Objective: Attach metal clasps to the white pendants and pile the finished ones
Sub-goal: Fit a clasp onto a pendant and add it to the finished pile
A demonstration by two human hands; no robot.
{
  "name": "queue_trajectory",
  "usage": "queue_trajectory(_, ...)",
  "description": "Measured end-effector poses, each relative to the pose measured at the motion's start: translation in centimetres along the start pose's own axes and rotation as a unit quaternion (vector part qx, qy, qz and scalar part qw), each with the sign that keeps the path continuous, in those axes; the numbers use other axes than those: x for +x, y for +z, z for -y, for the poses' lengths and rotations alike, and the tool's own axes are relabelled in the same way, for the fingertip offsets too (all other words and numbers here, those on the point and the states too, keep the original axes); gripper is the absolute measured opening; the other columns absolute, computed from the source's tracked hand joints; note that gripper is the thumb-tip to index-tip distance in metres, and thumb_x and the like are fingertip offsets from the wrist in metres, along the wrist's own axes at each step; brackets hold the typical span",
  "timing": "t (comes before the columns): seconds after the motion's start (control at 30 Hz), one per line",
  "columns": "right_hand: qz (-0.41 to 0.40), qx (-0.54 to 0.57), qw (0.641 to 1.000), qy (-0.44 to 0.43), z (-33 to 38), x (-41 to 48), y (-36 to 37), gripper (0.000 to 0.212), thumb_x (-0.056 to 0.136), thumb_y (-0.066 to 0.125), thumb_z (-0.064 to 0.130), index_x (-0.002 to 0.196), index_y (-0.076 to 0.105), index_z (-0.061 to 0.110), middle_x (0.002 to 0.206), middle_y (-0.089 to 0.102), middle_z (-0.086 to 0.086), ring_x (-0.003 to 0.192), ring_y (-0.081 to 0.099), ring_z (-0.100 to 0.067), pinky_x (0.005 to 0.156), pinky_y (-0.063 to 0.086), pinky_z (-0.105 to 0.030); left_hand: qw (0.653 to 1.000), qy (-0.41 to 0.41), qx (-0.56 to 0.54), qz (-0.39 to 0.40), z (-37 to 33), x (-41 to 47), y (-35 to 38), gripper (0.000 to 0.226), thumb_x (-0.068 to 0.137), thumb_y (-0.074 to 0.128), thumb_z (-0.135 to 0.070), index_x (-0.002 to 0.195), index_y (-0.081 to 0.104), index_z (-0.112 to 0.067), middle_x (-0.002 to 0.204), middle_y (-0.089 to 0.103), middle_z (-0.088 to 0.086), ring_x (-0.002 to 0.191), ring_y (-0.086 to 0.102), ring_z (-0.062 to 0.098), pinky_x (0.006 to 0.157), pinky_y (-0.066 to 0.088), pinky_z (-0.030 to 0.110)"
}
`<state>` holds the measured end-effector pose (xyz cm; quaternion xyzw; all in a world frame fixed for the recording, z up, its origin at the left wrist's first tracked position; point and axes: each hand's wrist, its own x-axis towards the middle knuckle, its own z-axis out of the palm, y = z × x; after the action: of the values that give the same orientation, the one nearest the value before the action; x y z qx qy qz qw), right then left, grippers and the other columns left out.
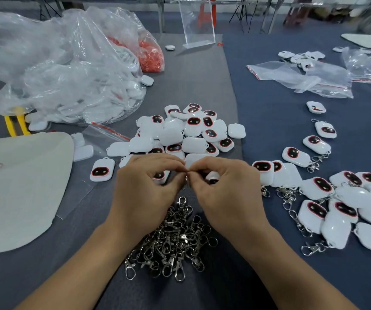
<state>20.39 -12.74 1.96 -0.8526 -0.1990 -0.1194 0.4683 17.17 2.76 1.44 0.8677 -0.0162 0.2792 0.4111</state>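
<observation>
My left hand (148, 186) and my right hand (227, 189) meet fingertip to fingertip above the table, pinching a small metal clasp (186, 180) between them. A white pendant (212, 177) with a dark face sits curled under my right hand's fingers. Below my hands lies a heap of loose metal clasps (173, 240). A pile of bare white pendants (180, 133) lies just beyond my hands. To the right, pendants with clasps attached (341, 204) lie in a pile and a loose row.
A large clear bag of white parts (63, 72) and a bag of red pieces (151, 54) fill the back left. A pale sheet (17, 189) lies at left. Small clear zip bags (300, 77) and an acrylic stand (199, 21) sit at the back.
</observation>
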Motion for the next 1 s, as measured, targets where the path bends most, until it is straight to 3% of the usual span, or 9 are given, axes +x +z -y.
queue_trajectory(0.13, -0.002, 0.070, 0.995, 0.075, -0.3, 0.3, 0.1, 0.012, 0.087, 0.077, 0.020, 0.077, 0.075, 0.028, 0.066, 0.069, 0.017, 0.058, 0.063, -0.006, 0.054, 0.047, -0.016, 0.992, -0.080, -0.095, 0.006, -0.1, 0.2, 0.1, 0.014, 0.080, 0.082, -0.019, 0.083, 0.080, -0.033, 0.078, 0.075, -0.019, 0.072, 0.071, 0.013, 0.068, 0.055, 0.032)
queue_trajectory(0.27, 0.018, 0.156, 0.981, 0.114, -0.5, 0.8, -0.2, 0.016, 0.087, 0.078, 0.014, 0.077, 0.077, 0.026, 0.068, 0.071, 0.012, 0.062, 0.067, -0.012, 0.064, 0.059, -0.036, 0.980, -0.130, -0.149, 0.032, 0.1, 0.3, 0.1, 0.019, 0.077, 0.083, -0.006, 0.081, 0.083, -0.025, 0.079, 0.078, -0.010, 0.076, 0.072, 0.026, 0.069, 0.059, 0.040)
queue_trajectory(0.37, 0.034, 0.187, 0.976, 0.109, -0.5, 0.8, -0.2, 0.017, 0.086, 0.078, 0.011, 0.077, 0.077, 0.026, 0.069, 0.072, 0.004, 0.061, 0.069, -0.023, 0.059, 0.060, -0.037, 0.973, -0.135, -0.184, 0.040, 0.0, 0.5, -0.1, 0.019, 0.072, 0.085, -0.006, 0.077, 0.082, -0.024, 0.084, 0.078, -0.006, 0.086, 0.073, 0.021, 0.078, 0.059, 0.046)
queue_trajectory(0.47, 0.046, 0.212, 0.970, 0.112, -0.6, 0.9, 0.0, 0.019, 0.086, 0.077, 0.008, 0.078, 0.076, 0.025, 0.067, 0.071, 0.002, 0.055, 0.068, -0.018, 0.054, 0.055, -0.027, 0.965, -0.146, -0.213, 0.038, -0.3, 0.5, -0.1, 0.015, 0.067, 0.077, -0.013, 0.072, 0.081, -0.026, 0.083, 0.077, -0.007, 0.085, 0.072, 0.010, 0.078, 0.055, 0.033)
queue_trajectory(0.57, 0.053, 0.233, 0.964, 0.120, -0.7, 1.0, 0.0, 0.020, 0.087, 0.075, 0.006, 0.077, 0.076, 0.024, 0.064, 0.070, 0.002, 0.052, 0.065, -0.016, 0.053, 0.053, -0.027, 0.960, -0.155, -0.231, 0.032, -0.4, 0.4, 0.1, 0.015, 0.066, 0.076, -0.012, 0.069, 0.080, -0.026, 0.081, 0.077, -0.005, 0.081, 0.070, 0.012, 0.073, 0.052, 0.028)
queue_trajectory(0.7, 0.079, 0.232, 0.963, 0.111, -0.7, 1.0, -0.1, 0.019, 0.088, 0.074, 0.007, 0.076, 0.075, 0.022, 0.066, 0.070, -0.003, 0.055, 0.067, -0.021, 0.055, 0.056, -0.036, 0.960, -0.150, -0.236, 0.019, -0.3, 0.4, 0.0, 0.014, 0.064, 0.077, -0.011, 0.068, 0.080, -0.024, 0.077, 0.077, 0.000, 0.080, 0.068, 0.034, 0.071, 0.053, 0.045)
queue_trajectory(0.83, 0.081, 0.236, 0.962, 0.112, -0.7, 1.1, -0.2, 0.019, 0.088, 0.074, 0.007, 0.076, 0.075, 0.021, 0.066, 0.070, -0.003, 0.056, 0.066, -0.020, 0.057, 0.057, -0.040, 0.964, -0.135, -0.227, 0.020, -0.4, 0.4, -0.2, 0.014, 0.064, 0.080, -0.009, 0.070, 0.080, -0.021, 0.079, 0.077, -0.002, 0.079, 0.072, 0.017, 0.069, 0.053, 0.031)
queue_trajectory(1.0, 0.085, 0.234, 0.962, 0.113, -0.5, 1.1, -0.3, 0.020, 0.089, 0.074, 0.005, 0.076, 0.076, 0.020, 0.067, 0.072, -0.004, 0.057, 0.068, -0.021, 0.057, 0.058, -0.037, 0.971, -0.126, -0.203, 0.015, -0.8, 0.4, -0.3, 0.013, 0.063, 0.080, -0.010, 0.070, 0.079, -0.021, 0.080, 0.077, -0.003, 0.082, 0.072, 0.022, 0.070, 0.053, 0.045)
